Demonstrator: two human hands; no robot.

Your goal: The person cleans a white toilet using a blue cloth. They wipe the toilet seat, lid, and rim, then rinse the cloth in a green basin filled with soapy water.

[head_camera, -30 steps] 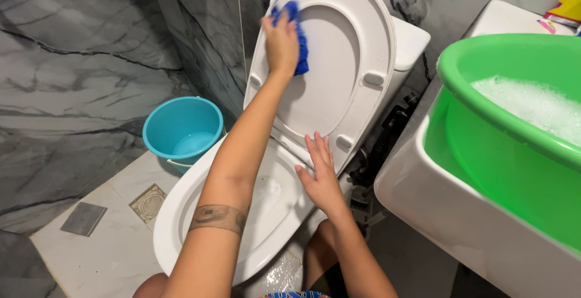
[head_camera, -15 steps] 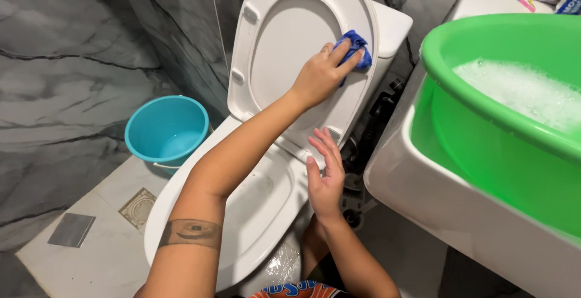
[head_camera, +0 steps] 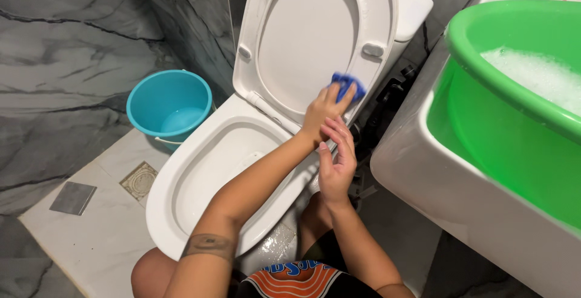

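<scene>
My left hand [head_camera: 322, 111] is shut on a blue cloth [head_camera: 347, 84] and presses it against the lower right part of the raised white toilet seat [head_camera: 308, 38], near the hinge. My right hand [head_camera: 336, 160] hovers just below it with fingers apart, holding nothing, beside the right rim of the white toilet bowl [head_camera: 181, 177]. A dark band tattoo rings my left forearm. I cannot tell whether the right hand touches the rim.
A turquoise bucket [head_camera: 169, 101] with some water stands on the floor left of the toilet. At right, a green basin [head_camera: 478, 98] of foamy water sits in a white sink [head_camera: 423, 171]. A square floor drain [head_camera: 140, 180] lies in the pale tiles. Marble walls close in behind.
My left hand has swept the cloth from the seat's upper left, across to the right edge, then down to the lower right near the hinge. My right hand lifted off the bowl rim.
</scene>
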